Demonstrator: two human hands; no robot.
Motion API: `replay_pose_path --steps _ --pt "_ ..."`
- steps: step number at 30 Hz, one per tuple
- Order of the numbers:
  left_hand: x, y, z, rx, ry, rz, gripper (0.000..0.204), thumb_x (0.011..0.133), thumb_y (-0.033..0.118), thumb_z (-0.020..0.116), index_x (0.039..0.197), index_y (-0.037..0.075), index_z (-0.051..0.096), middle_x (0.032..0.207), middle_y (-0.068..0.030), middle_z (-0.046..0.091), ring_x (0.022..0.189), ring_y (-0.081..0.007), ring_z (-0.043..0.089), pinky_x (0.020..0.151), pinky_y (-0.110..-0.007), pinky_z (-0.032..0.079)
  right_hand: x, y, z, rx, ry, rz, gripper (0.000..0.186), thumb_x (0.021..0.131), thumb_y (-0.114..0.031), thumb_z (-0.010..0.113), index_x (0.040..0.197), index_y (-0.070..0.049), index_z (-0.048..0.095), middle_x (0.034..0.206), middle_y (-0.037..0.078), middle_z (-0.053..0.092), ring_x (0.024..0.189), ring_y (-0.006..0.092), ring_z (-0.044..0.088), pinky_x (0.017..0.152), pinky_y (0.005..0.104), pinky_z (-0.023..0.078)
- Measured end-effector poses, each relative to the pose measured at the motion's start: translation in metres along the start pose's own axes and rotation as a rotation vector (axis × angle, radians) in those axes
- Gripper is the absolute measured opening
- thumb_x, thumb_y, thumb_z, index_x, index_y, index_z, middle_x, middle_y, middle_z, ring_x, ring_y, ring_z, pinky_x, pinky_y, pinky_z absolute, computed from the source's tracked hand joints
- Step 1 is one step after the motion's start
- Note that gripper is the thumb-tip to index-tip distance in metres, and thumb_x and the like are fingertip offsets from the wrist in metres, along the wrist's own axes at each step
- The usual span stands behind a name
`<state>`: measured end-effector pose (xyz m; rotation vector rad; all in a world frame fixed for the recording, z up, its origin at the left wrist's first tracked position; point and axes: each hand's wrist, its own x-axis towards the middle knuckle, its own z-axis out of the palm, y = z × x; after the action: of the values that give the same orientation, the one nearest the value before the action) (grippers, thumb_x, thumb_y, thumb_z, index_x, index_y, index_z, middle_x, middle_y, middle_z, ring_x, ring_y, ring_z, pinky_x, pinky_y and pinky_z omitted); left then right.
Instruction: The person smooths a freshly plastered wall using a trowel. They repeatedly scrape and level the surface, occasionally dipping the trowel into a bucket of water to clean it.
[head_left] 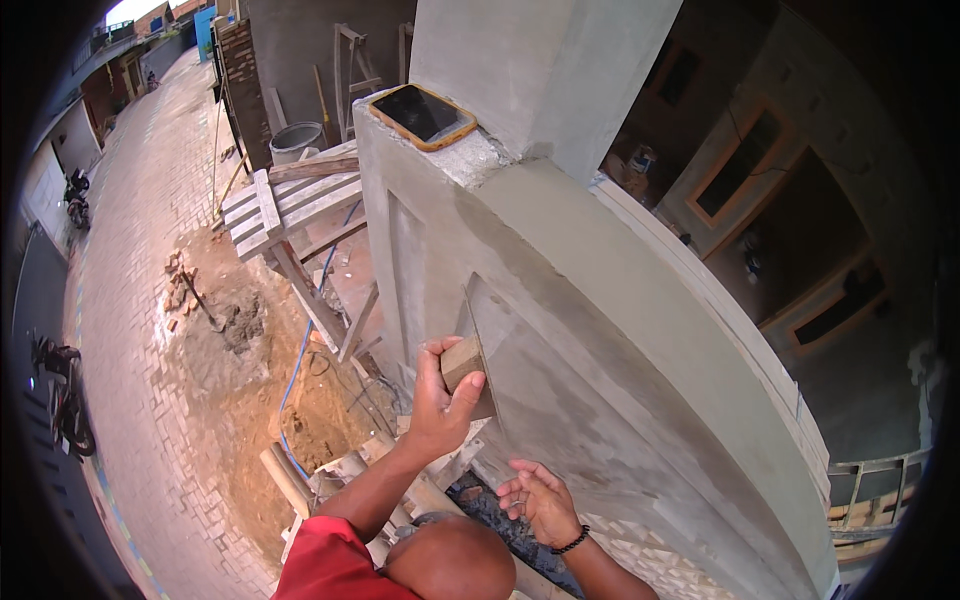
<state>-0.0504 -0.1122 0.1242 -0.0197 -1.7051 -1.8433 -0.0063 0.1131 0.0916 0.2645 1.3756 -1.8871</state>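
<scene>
My left hand [446, 405] is wrapped round the block-shaped wooden handle [463, 362] of a plastering float. The float's thin flat plate [487, 372] shows almost edge-on, lying close against the recessed face of a grey plastered wall [570, 385]. Darker, damp-looking patches mark the plaster below and to the right of it. Lower down, my right hand [541, 502], with a dark beaded bracelet [571, 541] at its wrist, is near the wall. Its fingers are loosely bent and apart, with nothing in them.
A phone in a yellow case [424, 115] lies on the wall's top beside a square pillar [540, 80]. To the left stand a wooden trestle [295, 215] and a grey bucket [297, 140]. A blue hose [300, 360] crosses sandy ground near a mortar heap [235, 330].
</scene>
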Motion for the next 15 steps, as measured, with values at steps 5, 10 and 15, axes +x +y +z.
replay_pose_path --steps 5,10,15 --pt "0.063 0.012 -0.007 0.528 0.015 0.374 0.056 0.093 0.007 0.061 0.144 -0.001 0.040 0.109 -0.0171 0.054 0.096 -0.0284 0.055 0.087 -0.037 0.045 -0.012 0.025 -0.010 -0.126 -0.016 0.092 0.033 0.100 -0.015 0.054 0.130 -0.001 0.050 0.096 0.012 0.067 0.078 0.0153 0.064 0.066 0.0275 0.052" --pt "0.098 0.043 0.006 0.527 0.098 0.420 0.056 0.091 0.003 0.060 0.144 0.001 0.043 0.110 -0.0201 0.055 0.097 -0.0330 0.056 0.088 -0.038 0.045 -0.016 0.031 -0.017 -0.160 -0.037 0.091 0.034 0.100 -0.012 0.054 0.131 0.000 0.050 0.097 0.012 0.067 0.081 0.0158 0.064 0.069 0.0279 0.053" --pt "0.113 0.023 0.024 0.594 0.113 0.373 0.055 0.090 0.002 0.061 0.143 0.001 0.045 0.108 -0.0201 0.054 0.093 -0.0345 0.057 0.082 -0.039 0.047 -0.017 0.035 -0.018 -0.179 -0.011 0.075 0.032 0.099 -0.011 0.054 0.129 0.000 0.052 0.097 0.012 0.067 0.080 0.0158 0.064 0.069 0.0285 0.053"
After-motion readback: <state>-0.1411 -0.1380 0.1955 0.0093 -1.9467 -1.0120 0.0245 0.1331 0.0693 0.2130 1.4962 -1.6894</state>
